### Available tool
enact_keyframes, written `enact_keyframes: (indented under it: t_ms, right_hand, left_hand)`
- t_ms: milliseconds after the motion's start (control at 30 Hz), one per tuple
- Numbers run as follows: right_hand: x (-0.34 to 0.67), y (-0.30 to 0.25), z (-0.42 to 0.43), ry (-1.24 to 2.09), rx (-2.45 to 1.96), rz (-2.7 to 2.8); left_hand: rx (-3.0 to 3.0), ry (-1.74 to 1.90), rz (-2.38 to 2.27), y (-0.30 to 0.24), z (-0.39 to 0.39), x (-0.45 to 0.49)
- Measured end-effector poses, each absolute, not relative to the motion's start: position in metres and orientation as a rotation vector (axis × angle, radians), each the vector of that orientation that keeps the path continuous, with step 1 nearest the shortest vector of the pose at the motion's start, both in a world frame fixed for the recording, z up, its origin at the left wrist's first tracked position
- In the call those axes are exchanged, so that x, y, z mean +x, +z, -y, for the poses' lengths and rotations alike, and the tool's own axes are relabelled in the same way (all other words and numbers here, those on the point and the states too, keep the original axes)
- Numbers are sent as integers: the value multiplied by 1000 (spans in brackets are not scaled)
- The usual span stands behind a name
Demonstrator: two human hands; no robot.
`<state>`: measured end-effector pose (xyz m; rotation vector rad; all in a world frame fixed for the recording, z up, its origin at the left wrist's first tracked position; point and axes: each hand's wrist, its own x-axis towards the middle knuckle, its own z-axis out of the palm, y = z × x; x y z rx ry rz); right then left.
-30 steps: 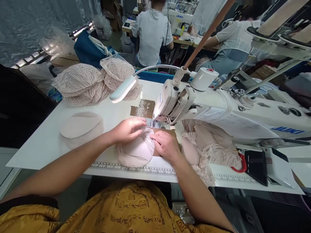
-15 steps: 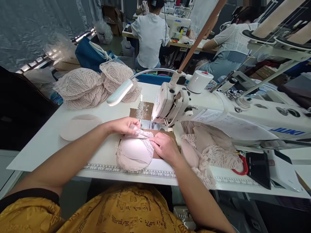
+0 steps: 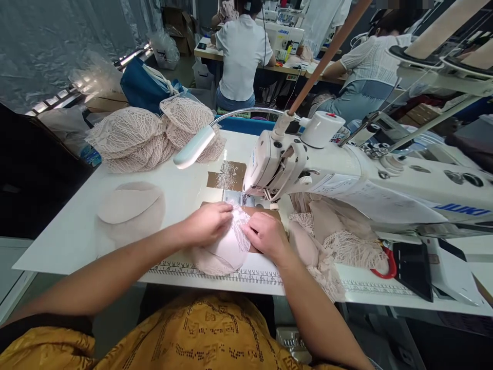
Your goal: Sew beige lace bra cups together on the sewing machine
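Note:
A pale pink bra cup with lace trim lies on the table just in front of the sewing machine. My left hand is closed on its upper left edge, thumb and fingers pinching the lace near the needle area. On the cup's right side, my right hand pinches the lace edge, fingers curled. Part of the cup is hidden under my left hand. The lace between both hands lies close to the presser foot, and I cannot tell whether it is under it.
Stacks of lace cups stand at the back left. A loose cup piece with sheer fabric lies on the left. Sewn lace pieces, red-handled scissors and a lamp surround the machine. Two people sit beyond.
My left hand has moved right and down over the cup, turning from an open-edged pinch to a palm-down grip. The cup has shifted slightly right; its lace flap now lies differently.

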<state>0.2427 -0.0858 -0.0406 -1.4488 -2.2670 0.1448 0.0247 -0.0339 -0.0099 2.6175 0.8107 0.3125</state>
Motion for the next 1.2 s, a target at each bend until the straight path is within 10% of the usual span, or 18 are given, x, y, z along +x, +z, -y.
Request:
enact_keyframes:
  t_ms: [1200]
  right_hand:
    - [241, -37, 85, 159, -1677, 2197]
  left_hand:
    - [2824, 327, -592, -19, 6, 30]
